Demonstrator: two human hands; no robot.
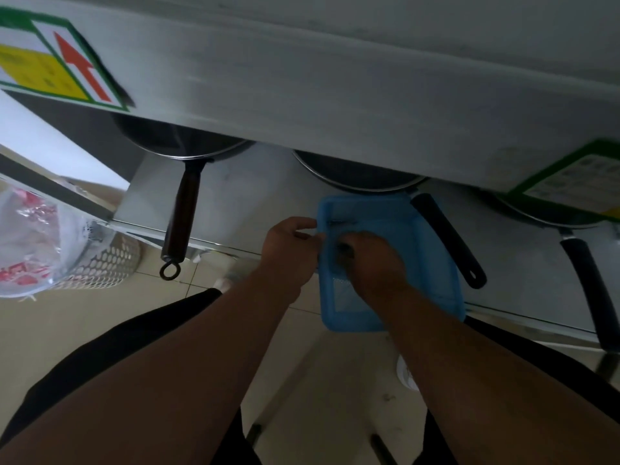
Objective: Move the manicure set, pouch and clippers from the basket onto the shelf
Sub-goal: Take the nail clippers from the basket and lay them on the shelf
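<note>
A blue plastic basket point(432, 263) sits on the lower shelf point(235, 203), with its near end hanging over the shelf's front edge. My left hand point(290, 245) grips the basket's left rim. My right hand point(374, 261) is inside the basket, its fingers curled round a small dark item point(345, 250); I cannot tell which item it is. A thin metal piece that looks like the clippers point(340, 223) lies near the far left corner of the basket. A pale flat packet point(345, 295) lies at the near end, partly under my right wrist.
Three dark pans stand on the lower shelf, with their handles point(183, 216) point(448, 239) point(588, 290) sticking out toward me on both sides of the basket. The upper shelf's white front point(335, 95) overhangs them. A perforated metal bin point(107, 256) and plastic-wrapped goods point(27, 239) are at left.
</note>
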